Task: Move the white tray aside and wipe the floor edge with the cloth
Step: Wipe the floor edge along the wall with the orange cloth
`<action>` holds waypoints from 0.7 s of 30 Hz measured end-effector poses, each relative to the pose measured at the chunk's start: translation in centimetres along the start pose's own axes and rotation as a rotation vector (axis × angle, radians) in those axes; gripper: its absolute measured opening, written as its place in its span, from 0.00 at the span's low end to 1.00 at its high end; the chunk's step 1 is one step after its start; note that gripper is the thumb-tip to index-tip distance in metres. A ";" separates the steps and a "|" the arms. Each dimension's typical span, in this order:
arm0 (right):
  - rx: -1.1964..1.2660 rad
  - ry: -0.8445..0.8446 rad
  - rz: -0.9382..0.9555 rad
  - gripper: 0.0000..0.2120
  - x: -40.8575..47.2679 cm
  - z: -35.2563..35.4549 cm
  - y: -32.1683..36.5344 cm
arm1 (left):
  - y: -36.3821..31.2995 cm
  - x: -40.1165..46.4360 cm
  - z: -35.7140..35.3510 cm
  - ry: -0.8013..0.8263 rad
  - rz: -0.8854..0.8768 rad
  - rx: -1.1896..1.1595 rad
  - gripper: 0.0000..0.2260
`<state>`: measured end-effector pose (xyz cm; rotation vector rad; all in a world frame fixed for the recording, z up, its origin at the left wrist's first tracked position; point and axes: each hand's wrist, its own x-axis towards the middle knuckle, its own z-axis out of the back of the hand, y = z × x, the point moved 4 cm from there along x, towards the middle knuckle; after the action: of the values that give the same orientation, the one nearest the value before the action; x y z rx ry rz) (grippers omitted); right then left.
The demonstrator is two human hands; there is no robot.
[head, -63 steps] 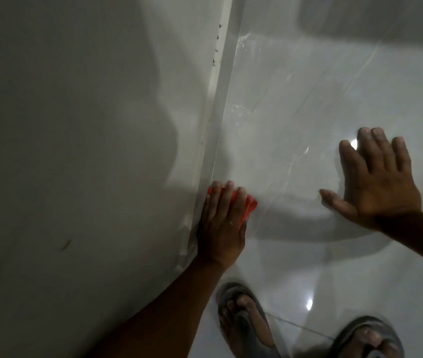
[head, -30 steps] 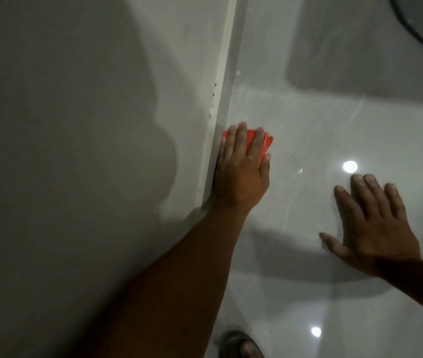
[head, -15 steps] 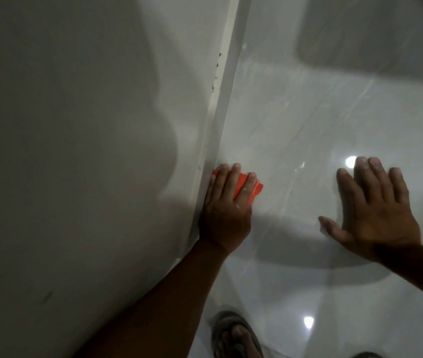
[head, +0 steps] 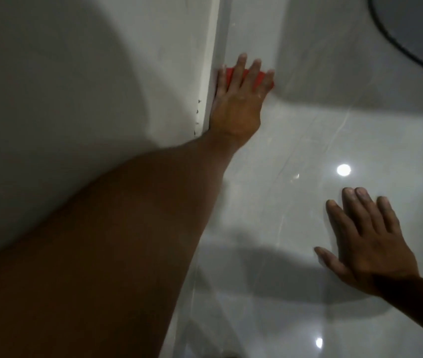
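Wiping the floor edge (head: pixel 227 34) is the step you are doing: your left hand (head: pixel 238 99) is pressing the red cloth (head: pixel 231 74) flat beside the baseboard (head: pixel 211 47), far left. Your right hand (head: pixel 367 244) is lying spread and empty on the near-right floor. Next, I judge, you are needing steady pressure along the edge. Nothing is blocking it; no white tray is showing, only a dark curved object (head: pixel 411 29) far right.

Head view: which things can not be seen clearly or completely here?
- Red cloth: mostly covered by the left hand; its full shape is hidden.
- Dark round object: cut off by the top right corner; cannot be identified.
- White tray: not visible in this view.
- Floor edge nearer the person: hidden behind the left forearm.
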<state>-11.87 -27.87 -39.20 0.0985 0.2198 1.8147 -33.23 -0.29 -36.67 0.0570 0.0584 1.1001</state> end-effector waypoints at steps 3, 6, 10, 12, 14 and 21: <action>-0.004 0.012 0.003 0.44 0.1 -0.2 -0.1 | 0.9 2.6 -0.2 0.014 0.062 -0.031 0.27; 0.000 0.009 0.000 0.45 0.1 -0.2 -0.1 | 1.0 3.0 -0.3 0.035 0.125 -0.081 0.25; 0.000 0.004 -0.008 0.45 -0.2 -0.6 -0.2 | 0.6 2.6 -0.1 0.053 0.159 -0.122 0.24; 0.000 0.014 -0.014 0.45 -0.2 -0.6 -0.3 | 0.3 1.5 0.3 0.045 0.171 -0.134 0.24; 0.003 0.038 -0.014 0.44 -0.1 -0.6 -0.3 | -0.5 -0.9 0.7 0.009 0.184 -0.150 0.24; 0.017 0.051 -0.023 0.45 0.0 -0.6 -0.4 | -4.5 -17.7 1.0 -0.015 0.306 -0.324 0.21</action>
<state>-11.58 -27.82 -39.87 0.0612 0.2717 1.7943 -37.19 -18.12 -35.64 -0.2227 -0.1468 1.4020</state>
